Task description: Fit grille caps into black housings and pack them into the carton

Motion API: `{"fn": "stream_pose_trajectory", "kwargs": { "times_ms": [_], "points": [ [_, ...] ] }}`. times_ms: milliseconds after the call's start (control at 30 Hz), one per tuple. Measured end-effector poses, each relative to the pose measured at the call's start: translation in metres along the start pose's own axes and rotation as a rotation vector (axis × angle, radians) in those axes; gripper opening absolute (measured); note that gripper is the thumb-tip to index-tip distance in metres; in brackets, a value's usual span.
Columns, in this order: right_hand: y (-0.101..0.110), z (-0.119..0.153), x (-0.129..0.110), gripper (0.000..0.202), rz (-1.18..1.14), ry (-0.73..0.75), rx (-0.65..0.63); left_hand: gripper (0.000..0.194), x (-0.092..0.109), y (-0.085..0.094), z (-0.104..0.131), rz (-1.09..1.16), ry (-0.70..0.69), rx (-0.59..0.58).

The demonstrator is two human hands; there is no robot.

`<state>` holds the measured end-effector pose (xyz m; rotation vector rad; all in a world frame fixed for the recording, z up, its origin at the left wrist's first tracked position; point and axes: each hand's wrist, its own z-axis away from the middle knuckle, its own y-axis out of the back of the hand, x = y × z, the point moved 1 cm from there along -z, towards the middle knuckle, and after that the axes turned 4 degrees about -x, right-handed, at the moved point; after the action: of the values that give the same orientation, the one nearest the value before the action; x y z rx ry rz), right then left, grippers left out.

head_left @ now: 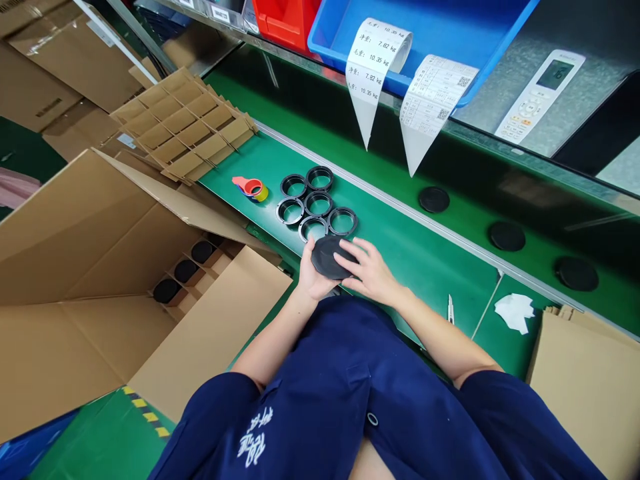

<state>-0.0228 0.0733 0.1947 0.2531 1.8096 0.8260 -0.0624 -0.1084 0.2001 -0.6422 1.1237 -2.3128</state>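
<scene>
In front of my body, both hands are at a black round disc like a cap. My left hand is closed around its left edge and underside, with the thumb at the rim. My right hand grips it from the right, its fingers lying over the top face. What is under the disc is hidden. Just beyond it, several black rings stand in a cluster on the green work surface. A roll of tape in a red dispenser lies to their left.
An open cardboard box with black round pieces in dividers stands left; a cardboard divider grid lies behind it. More black discs lie along the back right. A utility knife and white paper lie right. A shelf with a blue bin overhangs.
</scene>
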Motion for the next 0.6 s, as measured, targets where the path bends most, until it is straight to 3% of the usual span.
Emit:
{"fn": "stream_pose_trajectory", "kwargs": {
  "times_ms": [67,133,233,300,367,433,533,600],
  "points": [
    [-0.015,0.005,0.013,0.067,0.02,0.0,-0.13,0.051,-0.007,0.015,-0.008,-0.001,0.068,0.097],
    [-0.027,0.005,0.027,0.087,-0.015,-0.072,-0.241,0.046,-0.016,0.025,-0.016,-0.021,0.12,0.142],
    [-0.039,-0.009,0.042,0.123,-0.082,-0.183,-0.412,0.047,-0.025,0.028,-0.03,-0.011,0.111,0.038],
    [-0.043,-0.027,0.049,0.127,-0.088,-0.178,-0.479,0.055,-0.022,0.029,-0.038,0.002,0.085,-0.038],
    [-0.045,-0.051,0.058,0.124,-0.045,-0.147,-0.48,0.065,-0.011,0.036,-0.045,-0.022,0.074,-0.003],
    [-0.047,-0.078,0.074,0.119,0.06,-0.217,-0.391,0.066,0.004,0.049,-0.049,-0.067,0.053,0.139],
    [-0.051,-0.121,0.107,0.114,0.271,-0.434,-0.226,0.054,0.026,0.073,-0.051,-0.082,0.003,0.326],
    [-0.057,-0.143,0.129,0.113,0.37,-0.487,-0.22,0.044,0.034,0.088,-0.049,-0.057,-0.015,0.382]
  ]
}}
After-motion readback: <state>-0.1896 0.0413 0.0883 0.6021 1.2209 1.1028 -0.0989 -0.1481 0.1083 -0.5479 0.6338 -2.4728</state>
